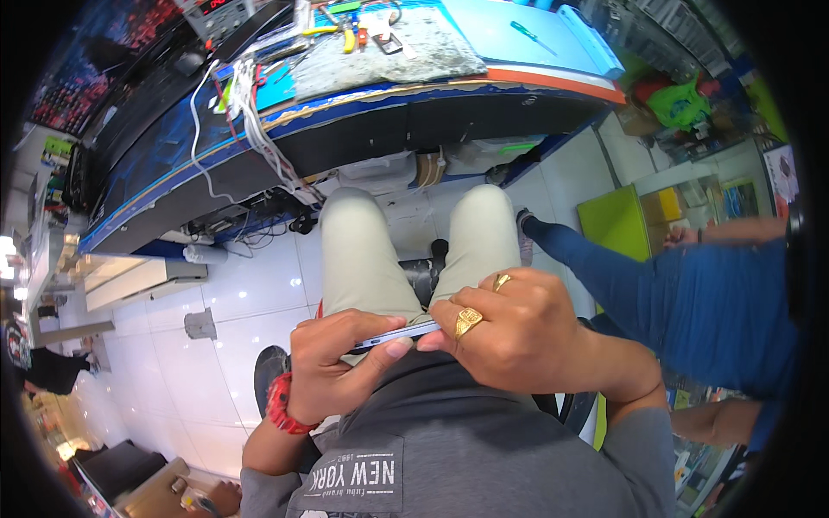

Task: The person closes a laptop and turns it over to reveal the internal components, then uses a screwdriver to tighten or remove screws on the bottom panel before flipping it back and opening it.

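Note:
A thin phone (395,335) with a silver edge is held edge-on over my lap, so its faces are hidden. My left hand (335,363), with a red watch at its wrist, pinches one end between thumb and fingers. At the other end, my right hand (522,337), wearing gold rings, closes its fingers and thumb on the phone. A small dark slot shows in the edge near my left thumb.
Ahead is a workbench (406,116) bearing a stained grey mat (423,67), yellow-handled pliers (350,41) and a green screwdriver (534,36). White cables (259,138) hang off its front. Another person in blue clothes (725,293) is close on my right, beside a green panel (613,223).

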### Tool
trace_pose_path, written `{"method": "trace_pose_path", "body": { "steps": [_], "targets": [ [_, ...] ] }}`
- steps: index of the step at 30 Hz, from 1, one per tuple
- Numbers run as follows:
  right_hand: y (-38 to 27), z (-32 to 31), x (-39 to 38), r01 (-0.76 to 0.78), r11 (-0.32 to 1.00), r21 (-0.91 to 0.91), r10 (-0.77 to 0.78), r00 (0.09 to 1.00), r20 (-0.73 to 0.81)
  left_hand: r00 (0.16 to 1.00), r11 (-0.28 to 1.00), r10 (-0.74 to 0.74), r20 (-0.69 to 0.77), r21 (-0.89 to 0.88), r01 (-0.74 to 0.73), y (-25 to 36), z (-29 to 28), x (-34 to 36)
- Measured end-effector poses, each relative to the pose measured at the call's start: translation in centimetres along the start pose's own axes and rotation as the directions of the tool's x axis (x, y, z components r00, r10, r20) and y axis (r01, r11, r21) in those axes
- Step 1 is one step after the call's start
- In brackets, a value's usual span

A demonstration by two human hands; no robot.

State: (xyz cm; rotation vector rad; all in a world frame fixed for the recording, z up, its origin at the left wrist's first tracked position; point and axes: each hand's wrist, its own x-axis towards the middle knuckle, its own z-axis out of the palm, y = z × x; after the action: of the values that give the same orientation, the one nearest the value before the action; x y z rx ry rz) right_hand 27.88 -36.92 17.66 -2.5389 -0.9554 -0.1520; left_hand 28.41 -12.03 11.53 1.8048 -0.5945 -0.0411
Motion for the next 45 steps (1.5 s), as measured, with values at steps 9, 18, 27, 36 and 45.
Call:
{"method": "trace_pose_path", "body": {
  "steps": [9,18,27,36,45],
  "targets": [
    [6.7,-3.3,-5.3,-0.193,0.884,0.426,0.219,0.976,-0.012,0.955,0.948,0.007,0.297,0.301,-0.101,2.5,-1.3,3.8],
    [7.5,2.2,-6.2,-0.229,0.637,0.736,0.456,0.882,-0.119,0.947,0.892,0.003,0.322,0.427,-0.148,1.5,-0.9,5.4],
    [10.1,14.5,-11.8,-0.42,0.475,0.773,0.563,0.821,0.1,0.973,0.919,-0.133,0.19,0.392,0.049,-2.6,-3.1,6.0],
    [8.9,8.5,-12.7,-0.364,0.8,0.477,0.498,0.846,-0.189,0.993,0.913,-0.095,0.077,0.404,0.056,-4.2,-5.3,4.2],
    [6.1,0.8,-9.9,-0.2,0.979,-0.038,0.198,0.979,-0.042,0.964,0.946,-0.258,0.061,0.22,0.239,-13.3,0.2,-4.3]
  ]
}}
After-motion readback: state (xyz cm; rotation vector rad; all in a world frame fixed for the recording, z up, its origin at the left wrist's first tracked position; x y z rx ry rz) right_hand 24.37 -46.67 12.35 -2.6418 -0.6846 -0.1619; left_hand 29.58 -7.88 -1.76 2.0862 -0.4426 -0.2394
